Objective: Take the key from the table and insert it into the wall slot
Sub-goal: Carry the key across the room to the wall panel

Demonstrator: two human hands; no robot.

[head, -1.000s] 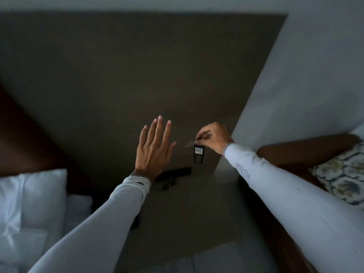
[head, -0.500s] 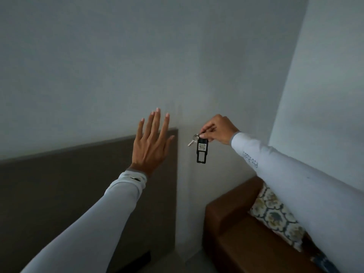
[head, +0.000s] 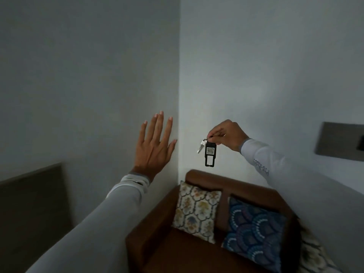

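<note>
The right hand (head: 226, 134) pinches the ring of the key (head: 201, 145), so key and black fob (head: 210, 153) dangle above the brown sofa (head: 226, 184). The left hand (head: 153, 144) is spread, empty. Carrying well likely means steadying the swing — then heading for the dark wall panel (head: 340, 142) at the right edge, probably the slot.

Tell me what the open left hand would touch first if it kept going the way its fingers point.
Most likely the bare wall. The left hand is open, fingers pointing up and forward at it, close to the room corner, with nothing visible between. Depth is hard to judge from this single view.
</note>
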